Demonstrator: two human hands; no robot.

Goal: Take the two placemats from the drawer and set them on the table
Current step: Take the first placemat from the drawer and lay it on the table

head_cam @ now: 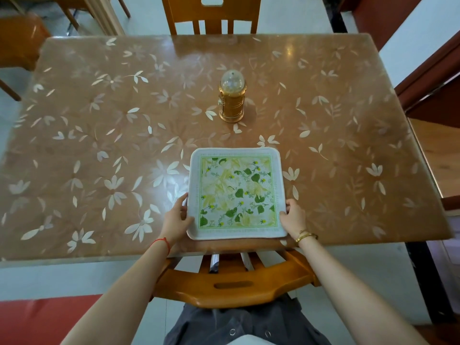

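Nearest, a wooden chair back (231, 287) stands between the person and the worktop (99, 145), and both bare forearms reach over it. The left grip (178, 217), with a red string at the wrist, pinches the left edge of a square placemat (236, 192) close to its near corner. The right grip (293, 217), with a gold bangle at the wrist, pinches the right edge opposite. Between the two, the placemat lies flat on the worktop at the near edge, white-bordered with green leaves and yellow flowers. Beyond it, apart from it, a gold lantern (231, 98) with a clear dome stands upright mid-worktop. Farthest, a second wooden chair (211, 16) faces the far edge.
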